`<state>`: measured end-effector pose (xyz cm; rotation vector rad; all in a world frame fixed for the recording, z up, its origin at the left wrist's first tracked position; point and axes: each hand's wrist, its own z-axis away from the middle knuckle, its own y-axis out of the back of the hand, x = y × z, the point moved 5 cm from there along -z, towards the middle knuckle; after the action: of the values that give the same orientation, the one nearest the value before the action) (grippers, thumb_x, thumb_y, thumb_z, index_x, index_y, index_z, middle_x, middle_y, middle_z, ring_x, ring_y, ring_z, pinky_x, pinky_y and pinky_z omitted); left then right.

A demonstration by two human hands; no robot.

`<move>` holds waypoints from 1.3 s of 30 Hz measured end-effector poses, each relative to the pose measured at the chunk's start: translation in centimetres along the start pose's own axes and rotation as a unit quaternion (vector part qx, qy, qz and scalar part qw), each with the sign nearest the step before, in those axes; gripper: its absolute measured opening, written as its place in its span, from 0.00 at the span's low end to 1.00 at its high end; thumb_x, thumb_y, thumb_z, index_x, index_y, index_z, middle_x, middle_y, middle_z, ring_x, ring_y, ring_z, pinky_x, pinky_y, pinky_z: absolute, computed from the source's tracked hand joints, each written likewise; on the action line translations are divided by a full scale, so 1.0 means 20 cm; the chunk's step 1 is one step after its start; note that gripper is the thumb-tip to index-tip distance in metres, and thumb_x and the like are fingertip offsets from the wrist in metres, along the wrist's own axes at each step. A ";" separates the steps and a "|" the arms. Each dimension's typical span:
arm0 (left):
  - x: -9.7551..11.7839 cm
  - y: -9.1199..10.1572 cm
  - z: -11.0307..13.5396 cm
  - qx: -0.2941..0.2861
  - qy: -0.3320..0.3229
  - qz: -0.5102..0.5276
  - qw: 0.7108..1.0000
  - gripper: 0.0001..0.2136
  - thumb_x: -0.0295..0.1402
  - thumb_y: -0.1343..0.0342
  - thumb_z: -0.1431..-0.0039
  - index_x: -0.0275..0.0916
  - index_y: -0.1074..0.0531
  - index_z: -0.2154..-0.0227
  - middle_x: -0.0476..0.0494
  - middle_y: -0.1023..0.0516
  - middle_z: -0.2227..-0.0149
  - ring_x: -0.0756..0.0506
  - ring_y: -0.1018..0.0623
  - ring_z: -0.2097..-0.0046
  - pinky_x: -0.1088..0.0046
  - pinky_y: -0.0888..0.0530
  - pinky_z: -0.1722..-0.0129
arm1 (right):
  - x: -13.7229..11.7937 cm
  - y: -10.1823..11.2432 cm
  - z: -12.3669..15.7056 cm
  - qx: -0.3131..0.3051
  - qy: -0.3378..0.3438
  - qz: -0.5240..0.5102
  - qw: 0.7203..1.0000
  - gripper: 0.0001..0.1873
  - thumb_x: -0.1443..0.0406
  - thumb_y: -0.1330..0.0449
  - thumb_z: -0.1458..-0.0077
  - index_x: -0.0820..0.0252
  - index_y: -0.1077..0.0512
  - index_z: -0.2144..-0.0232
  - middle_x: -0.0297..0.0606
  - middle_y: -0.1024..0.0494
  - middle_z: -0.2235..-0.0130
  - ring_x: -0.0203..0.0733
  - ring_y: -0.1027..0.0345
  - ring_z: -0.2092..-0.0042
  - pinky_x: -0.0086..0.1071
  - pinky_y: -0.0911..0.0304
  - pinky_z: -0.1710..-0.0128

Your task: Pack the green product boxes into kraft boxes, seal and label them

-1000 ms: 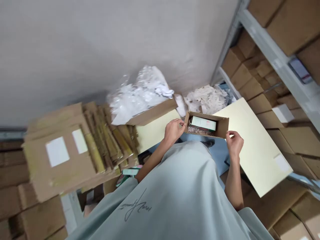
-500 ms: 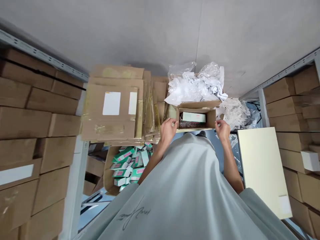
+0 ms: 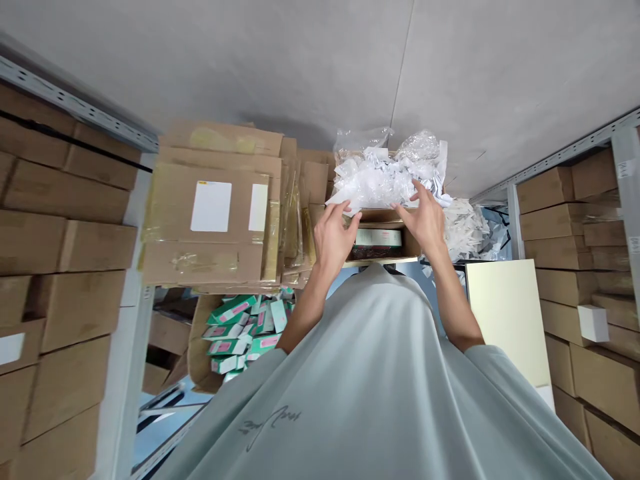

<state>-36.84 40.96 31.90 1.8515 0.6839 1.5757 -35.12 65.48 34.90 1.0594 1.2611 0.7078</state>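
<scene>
Both of my hands are raised over a small open cardboard box [image 3: 411, 248] in front of my body. Inside it lies a pale green and white carton [image 3: 379, 237], with dark, shiny wrapping below. My left hand [image 3: 334, 235] is at the box's left side, fingers apart and holding nothing. Above the right side is my right hand [image 3: 424, 217], also spread, its fingertips near the pile of crumpled white paper and clear plastic [image 3: 375, 177] behind the box. Whether those fingertips touch the paper I cannot tell.
Flattened cardboard sheets [image 3: 225, 253] are stacked to the left. Below them, an open carton [image 3: 197, 363] holds many green and white small boxes [image 3: 235, 313]. Shredded paper [image 3: 465, 230] lies at right, beyond a cream board [image 3: 505, 313]. Shelves of brown boxes [image 3: 75, 267] flank both sides.
My hands have let go of the box's two side edges and moved up and forward, opening. The right one is now close to the crumpled paper. My view has shifted slightly.
</scene>
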 end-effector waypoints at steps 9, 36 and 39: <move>0.10 -0.09 -0.11 0.006 -0.039 0.069 0.997 0.18 0.35 0.41 0.26 0.41 0.24 0.37 0.37 0.18 0.40 0.43 0.16 0.54 0.64 0.17 0.47 | -0.03 0.02 -0.11 -0.048 0.019 -0.028 0.998 0.16 0.56 0.40 0.25 0.57 0.20 0.45 0.43 0.12 0.53 0.50 0.19 0.53 0.38 0.29 0.49; -0.10 -0.10 0.17 -0.067 0.173 0.351 0.918 0.27 0.53 0.24 0.44 0.39 0.15 0.49 0.36 0.11 0.47 0.37 0.13 0.48 0.60 0.15 0.47 | 0.42 -0.02 0.26 -0.197 -0.097 -0.484 0.847 0.29 0.37 0.30 0.41 0.53 0.25 0.60 0.32 0.18 0.68 0.36 0.30 0.75 0.30 0.35 0.74; -0.18 -0.09 0.22 -0.068 0.181 0.263 0.945 0.21 0.52 0.26 0.40 0.39 0.13 0.55 0.38 0.10 0.53 0.38 0.12 0.52 0.61 0.16 0.50 | 0.51 -0.07 0.29 -0.202 -0.095 -0.400 0.889 0.26 0.39 0.34 0.36 0.55 0.23 0.61 0.36 0.16 0.67 0.39 0.29 0.72 0.34 0.32 0.69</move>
<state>-33.13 39.03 27.63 1.7408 0.2168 2.2824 -27.62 72.62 29.39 0.1990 1.1725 0.1961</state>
